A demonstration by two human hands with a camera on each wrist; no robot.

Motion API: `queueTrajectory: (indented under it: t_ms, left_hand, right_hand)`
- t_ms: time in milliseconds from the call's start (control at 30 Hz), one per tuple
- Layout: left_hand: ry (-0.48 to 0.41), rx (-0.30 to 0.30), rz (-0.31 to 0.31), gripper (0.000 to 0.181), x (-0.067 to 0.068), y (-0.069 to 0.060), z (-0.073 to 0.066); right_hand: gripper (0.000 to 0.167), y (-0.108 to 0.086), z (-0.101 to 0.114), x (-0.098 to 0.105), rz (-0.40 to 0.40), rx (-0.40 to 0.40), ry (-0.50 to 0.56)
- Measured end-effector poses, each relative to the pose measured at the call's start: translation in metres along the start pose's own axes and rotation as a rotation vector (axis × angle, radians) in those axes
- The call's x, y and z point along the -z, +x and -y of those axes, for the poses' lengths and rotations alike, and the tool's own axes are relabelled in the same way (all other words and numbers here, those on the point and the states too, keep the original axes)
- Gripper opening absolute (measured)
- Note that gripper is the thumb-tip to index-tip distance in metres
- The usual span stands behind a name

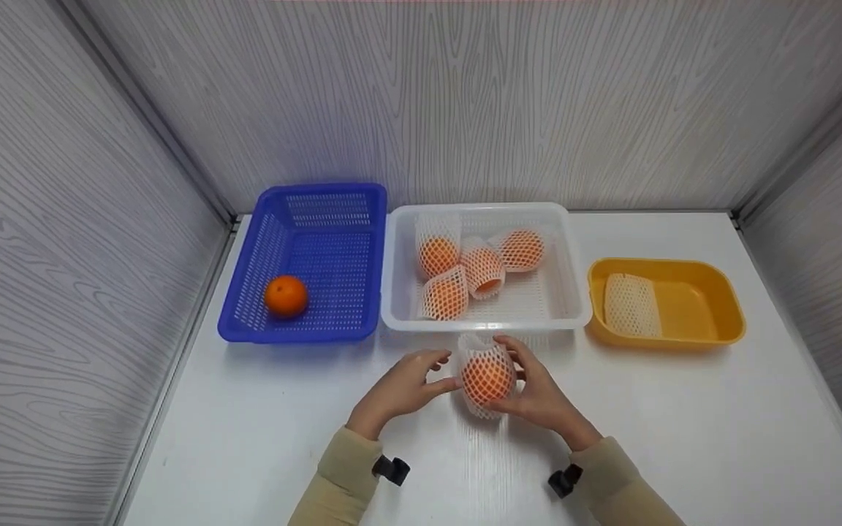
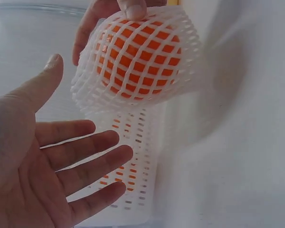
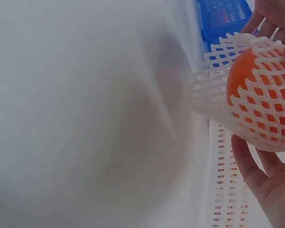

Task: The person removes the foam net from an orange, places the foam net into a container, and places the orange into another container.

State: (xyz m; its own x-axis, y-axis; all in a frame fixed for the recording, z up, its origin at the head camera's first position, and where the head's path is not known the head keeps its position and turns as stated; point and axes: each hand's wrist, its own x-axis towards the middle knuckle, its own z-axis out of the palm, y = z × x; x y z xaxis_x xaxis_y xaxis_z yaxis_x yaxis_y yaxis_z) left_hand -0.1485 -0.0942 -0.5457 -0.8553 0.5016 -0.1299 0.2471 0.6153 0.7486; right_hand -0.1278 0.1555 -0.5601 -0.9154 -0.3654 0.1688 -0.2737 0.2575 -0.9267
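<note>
From my head, I see my right hand [image 1: 541, 400] holding an orange [image 1: 487, 378] in a white foam net [image 1: 473, 342]. The orange is over the worktop [image 1: 684, 431], right in front of the white basket [image 1: 538, 324]. My left hand [image 1: 404, 383] is just beside it and holds nothing. Four other oranges in nets [image 1: 445, 298] sit in the white basket. On the left, the blue basket [image 1: 304, 334] has one bare orange [image 1: 286, 296] in it. On the right, the yellow box [image 1: 691, 342] has a flat net [image 1: 631, 307] lying in it.

From my left wrist, my left palm [image 2: 25, 178] shows, with its fingers [image 2: 85, 148] straight and spread out. My right thumb [image 2: 133, 9] presses on the netted orange.

From my right wrist, my right hand bends its fingers around the net. A smooth bit of the orange peeks out. I cannot tell if my left thumb touches the net.
</note>
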Motion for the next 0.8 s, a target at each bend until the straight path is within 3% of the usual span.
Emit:
queueTrajectory:
  t_ms: [167,333,467,667,800]
  left_hand:
    - [-0.083,0.039,0.031,0.074,-0.013,0.010,0.004]
    - [-0.161,0.013,-0.010,0.063,-0.020,0.020,0.007]
    - [-0.174,-0.013,-0.035,0.054,-0.024,0.025,0.005]
    - [-0.148,-0.068,-0.071,0.054,-0.035,0.028,0.006]
    - [-0.145,-0.070,-0.102,0.057,-0.040,0.028,0.006]
  right_hand:
    - [0.096,0.001,-0.016,-0.003,0.007,-0.010,-0.002]
    - [0.098,0.004,-0.037,-0.006,0.043,-0.049,-0.008]
    - [0.099,0.003,-0.038,-0.007,0.065,-0.032,0.001]
    - [0.106,0.000,-0.045,-0.005,0.087,-0.021,-0.028]
    - [0.106,-0.004,-0.051,0.000,0.099,-0.028,-0.041]
